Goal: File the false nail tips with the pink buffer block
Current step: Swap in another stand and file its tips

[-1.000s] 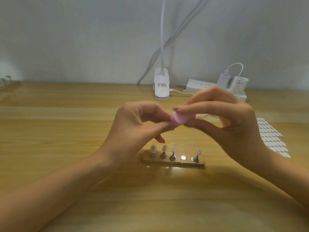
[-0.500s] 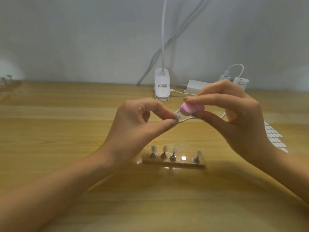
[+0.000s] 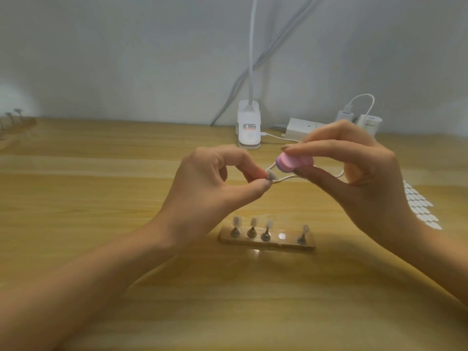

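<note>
Over desk (image 3: 101, 198), buffer block (image 3: 291, 162) sits pinched between right fingers (image 3: 329, 148).

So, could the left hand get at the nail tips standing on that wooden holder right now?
Probably, the way looks free: the wooden holder sits close beneath the left hand with nothing between. But its fingers are busy pinching a nail tip.
</note>
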Demonstrator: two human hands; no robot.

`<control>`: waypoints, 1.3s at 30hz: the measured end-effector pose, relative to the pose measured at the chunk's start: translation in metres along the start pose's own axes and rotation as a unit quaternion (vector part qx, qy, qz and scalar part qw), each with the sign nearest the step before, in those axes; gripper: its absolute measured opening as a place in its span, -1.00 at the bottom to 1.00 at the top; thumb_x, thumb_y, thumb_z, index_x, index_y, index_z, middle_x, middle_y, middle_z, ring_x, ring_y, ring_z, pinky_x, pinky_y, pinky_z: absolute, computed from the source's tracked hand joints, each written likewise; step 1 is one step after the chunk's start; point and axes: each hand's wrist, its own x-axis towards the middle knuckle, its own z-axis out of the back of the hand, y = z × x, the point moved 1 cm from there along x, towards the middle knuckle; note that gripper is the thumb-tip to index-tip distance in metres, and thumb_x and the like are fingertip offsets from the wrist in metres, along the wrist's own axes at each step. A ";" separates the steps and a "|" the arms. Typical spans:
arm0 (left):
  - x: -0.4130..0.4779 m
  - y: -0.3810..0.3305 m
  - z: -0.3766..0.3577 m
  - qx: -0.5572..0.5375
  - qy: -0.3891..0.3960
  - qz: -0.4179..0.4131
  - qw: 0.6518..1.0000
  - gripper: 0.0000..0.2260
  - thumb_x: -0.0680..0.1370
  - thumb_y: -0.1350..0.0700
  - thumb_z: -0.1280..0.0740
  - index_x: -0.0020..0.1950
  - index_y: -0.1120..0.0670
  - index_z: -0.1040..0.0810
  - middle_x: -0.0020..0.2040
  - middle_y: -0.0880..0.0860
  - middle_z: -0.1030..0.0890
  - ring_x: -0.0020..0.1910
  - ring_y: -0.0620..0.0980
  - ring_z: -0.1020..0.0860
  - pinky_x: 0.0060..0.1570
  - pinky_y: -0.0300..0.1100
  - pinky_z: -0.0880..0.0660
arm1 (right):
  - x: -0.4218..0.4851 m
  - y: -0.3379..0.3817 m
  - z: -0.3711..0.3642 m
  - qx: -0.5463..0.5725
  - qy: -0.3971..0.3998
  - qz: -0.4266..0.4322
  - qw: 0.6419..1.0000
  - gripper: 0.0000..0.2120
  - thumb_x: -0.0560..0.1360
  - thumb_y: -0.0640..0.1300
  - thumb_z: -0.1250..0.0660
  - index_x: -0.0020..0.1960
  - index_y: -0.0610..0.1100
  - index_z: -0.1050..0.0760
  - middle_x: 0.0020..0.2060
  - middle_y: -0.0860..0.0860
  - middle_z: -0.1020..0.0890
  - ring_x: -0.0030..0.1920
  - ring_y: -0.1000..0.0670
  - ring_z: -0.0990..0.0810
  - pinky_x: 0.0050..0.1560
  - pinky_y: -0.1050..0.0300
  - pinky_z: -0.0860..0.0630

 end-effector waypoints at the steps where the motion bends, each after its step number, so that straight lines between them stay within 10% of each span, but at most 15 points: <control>1: 0.001 -0.001 0.000 0.004 0.001 -0.006 1.000 -0.82 0.47 0.12 -0.54 -0.25 -0.11 -0.61 -0.54 -0.36 -0.40 -0.48 -0.17 -0.20 -0.45 -0.45 -0.17 | 0.000 0.002 -0.002 0.009 0.013 0.015 1.000 -0.77 0.51 -0.19 -0.47 0.16 -0.10 -0.59 -0.05 -0.09 -0.60 -0.01 -0.02 -0.61 0.04 0.10 -0.53; 25: 0.000 0.005 -0.003 -0.027 0.017 -0.003 0.999 -0.86 0.46 0.10 -0.54 -0.24 -0.10 -0.65 -0.52 -0.30 -0.40 -0.46 -0.18 -0.22 -0.42 -0.45 -0.18 | -0.002 0.003 -0.003 -0.005 0.025 0.013 1.000 -0.78 0.52 -0.19 -0.46 0.15 -0.08 -0.59 -0.05 -0.09 -0.58 0.00 -0.01 -0.60 0.04 0.12 -0.52; 31: 0.000 0.009 -0.004 -0.134 0.036 0.045 0.989 -0.95 0.42 0.07 -0.52 -0.18 -0.05 -0.68 -0.16 -0.12 -0.73 -0.13 -0.17 -0.63 -0.11 -0.30 -0.60 | 0.001 0.002 0.004 0.036 -0.036 -0.069 0.996 -0.81 0.52 -0.09 -0.43 0.12 -0.01 -0.58 -0.04 -0.13 -0.61 -0.01 -0.13 -0.59 0.02 -0.11 -0.56; 39: -0.002 0.005 -0.004 -0.184 0.021 0.063 0.981 -0.91 0.31 0.12 -0.55 -0.25 -0.01 -0.70 -0.19 -0.02 -0.75 -0.13 -0.09 -0.73 -0.10 -0.37 -0.59 | -0.002 0.006 -0.006 0.017 0.021 -0.069 0.997 -0.80 0.51 -0.08 -0.42 0.13 -0.03 -0.61 -0.05 -0.05 -0.63 -0.01 -0.03 -0.60 -0.01 -0.05 -0.56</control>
